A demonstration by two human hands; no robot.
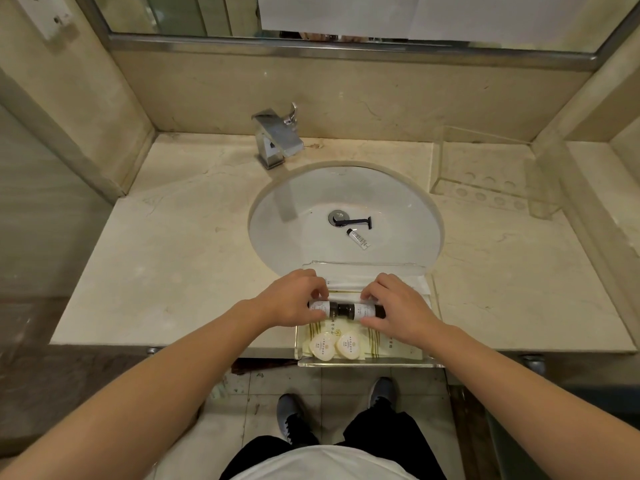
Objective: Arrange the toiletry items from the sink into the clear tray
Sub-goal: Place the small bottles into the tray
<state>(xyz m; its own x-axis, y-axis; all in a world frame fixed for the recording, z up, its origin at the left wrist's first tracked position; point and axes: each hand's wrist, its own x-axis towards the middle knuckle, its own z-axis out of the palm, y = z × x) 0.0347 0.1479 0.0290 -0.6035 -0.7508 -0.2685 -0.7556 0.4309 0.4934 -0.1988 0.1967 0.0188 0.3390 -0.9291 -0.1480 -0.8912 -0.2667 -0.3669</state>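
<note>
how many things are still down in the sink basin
2: a black razor lying by the drain, and a small white tube just in front of it. The clear tray overlaps the basin's near edge, so something could be hidden there.

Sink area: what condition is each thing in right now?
Left hand: gripping the left bottle.
Right hand: gripping the right bottle.
Bottles: lying end to end in the clear tray.
Two soaps: wrapped, lying in the tray.
Razor: lying in the sink.
Small tube: capped, lying in the sink.
Tap: not running.
</note>
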